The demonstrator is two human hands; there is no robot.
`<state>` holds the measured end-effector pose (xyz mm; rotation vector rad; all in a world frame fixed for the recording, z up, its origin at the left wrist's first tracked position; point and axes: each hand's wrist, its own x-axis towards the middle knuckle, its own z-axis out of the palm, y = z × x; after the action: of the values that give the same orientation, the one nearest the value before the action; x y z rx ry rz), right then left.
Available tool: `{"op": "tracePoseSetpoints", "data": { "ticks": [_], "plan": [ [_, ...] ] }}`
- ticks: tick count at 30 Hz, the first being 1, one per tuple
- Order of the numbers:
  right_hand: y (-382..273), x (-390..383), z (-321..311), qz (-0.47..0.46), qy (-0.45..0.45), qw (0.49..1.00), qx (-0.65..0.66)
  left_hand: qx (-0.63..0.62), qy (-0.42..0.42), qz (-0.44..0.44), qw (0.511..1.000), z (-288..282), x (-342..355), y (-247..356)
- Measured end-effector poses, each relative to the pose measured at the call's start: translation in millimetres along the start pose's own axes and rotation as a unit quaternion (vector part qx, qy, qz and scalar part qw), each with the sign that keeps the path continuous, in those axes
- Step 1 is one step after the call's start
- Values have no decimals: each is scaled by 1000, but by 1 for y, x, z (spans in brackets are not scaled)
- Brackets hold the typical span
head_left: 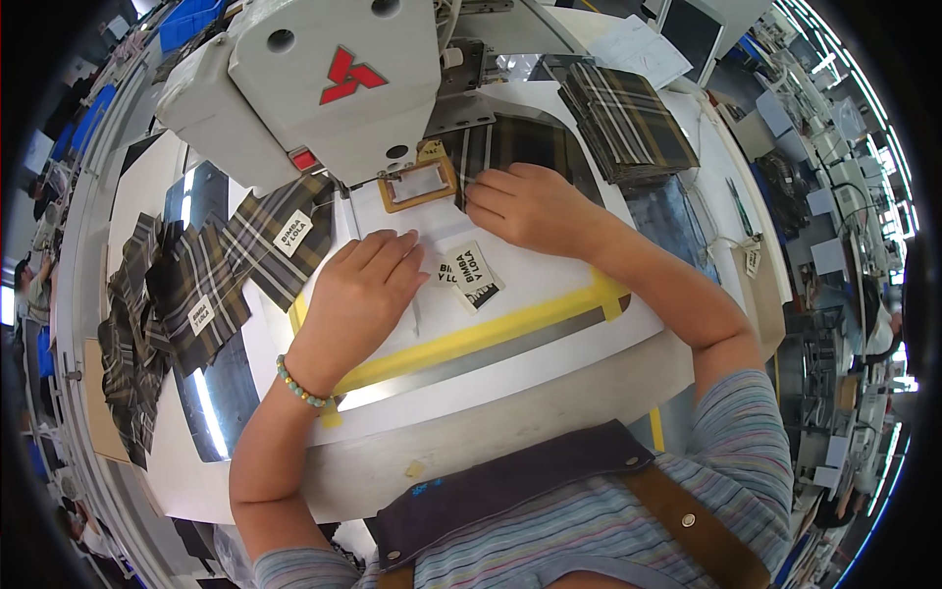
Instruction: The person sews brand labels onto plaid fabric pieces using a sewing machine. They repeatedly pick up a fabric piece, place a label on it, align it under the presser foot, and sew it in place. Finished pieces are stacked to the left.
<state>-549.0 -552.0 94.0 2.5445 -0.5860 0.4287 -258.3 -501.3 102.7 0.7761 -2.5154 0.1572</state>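
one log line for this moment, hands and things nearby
left hand: over white sheet | right hand: at plaid fabric | white labels: right of left hand | amber frame: below machine head

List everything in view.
Sewing machine: 1, white, top centre
Clamp frame: 1, orange, beneath machine
Table: 1, pale, centre
Loose labels: 2+, cream, centre
Tape strips: 2+, yellow, lower centre
Fabric piece: 1, plaid, beside frame
Fabric stack: 1, plaid, upper right
Labelled fabric: 2+, plaid, left
Bin: 1+, blue, upper left
Monitor: 1, dark, upper right
Paper: 1+, white, upper right
Slim tool: 1, dark, far right
Background: too small to count
Left hand: 1, bare, centre left
Right hand: 1, bare, centre right
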Motion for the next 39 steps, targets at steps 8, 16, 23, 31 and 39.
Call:
{"op": "tracePoseSetpoints", "data": {
  "ticks": [8,16,23,31,39],
  "plan": [
    [6,-3,-8,35,-48,998,-28,-22,-9,11,1000,5,-1,6],
    [4,-6,-6,-27,-13,1000,-5,2,15,27,1000,7,8,6],
    [-2,-8,-8,34,7,998,45,98,-23,82,992,22,40,11],
    [2,-36,-25,99,14,993,58,86,-28,78,993,48,60,9],
    [4,-47,-27,87,62,994,9,101,-8,75,992,33,42,0]
  ]
}}
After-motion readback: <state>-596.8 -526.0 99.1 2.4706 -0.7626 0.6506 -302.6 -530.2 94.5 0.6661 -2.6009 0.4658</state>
